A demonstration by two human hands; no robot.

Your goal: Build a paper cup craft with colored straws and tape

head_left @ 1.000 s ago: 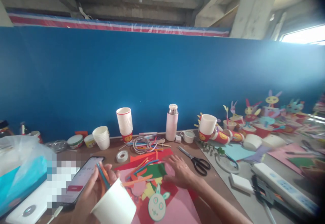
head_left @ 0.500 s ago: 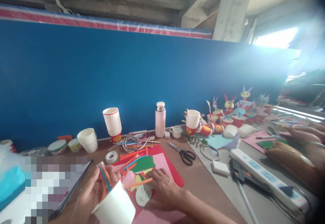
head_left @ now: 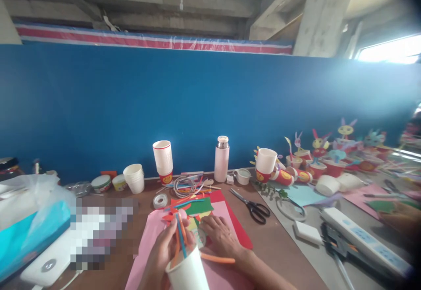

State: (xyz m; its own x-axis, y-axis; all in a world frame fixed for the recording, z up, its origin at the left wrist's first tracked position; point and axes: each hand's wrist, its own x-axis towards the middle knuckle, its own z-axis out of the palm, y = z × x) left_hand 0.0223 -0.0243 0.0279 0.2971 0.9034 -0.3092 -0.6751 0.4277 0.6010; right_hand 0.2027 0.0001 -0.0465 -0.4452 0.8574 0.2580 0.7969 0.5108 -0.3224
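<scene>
My left hand (head_left: 162, 255) is closed around a white paper cup (head_left: 188, 273) and pinches several thin orange and blue strips (head_left: 180, 236) against its rim. My right hand (head_left: 221, 238) lies fingers down on coloured paper cut-outs (head_left: 197, 206), over a pale round paper face, with an orange strip (head_left: 217, 259) beside its wrist. Both hands are above pink and red paper sheets (head_left: 144, 250) on the brown table.
Black scissors (head_left: 255, 208), a tape roll (head_left: 160, 201), a pink flask (head_left: 221, 159), stacked paper cups (head_left: 163, 160) and small tubs stand behind. A white power strip (head_left: 358, 239) and finished cup animals (head_left: 315, 152) lie right. A blue tissue box (head_left: 29, 230) sits left.
My left hand with the cup and strips has moved right, toward the middle. My right hand stays on the cut-outs. The view swung left and back.
</scene>
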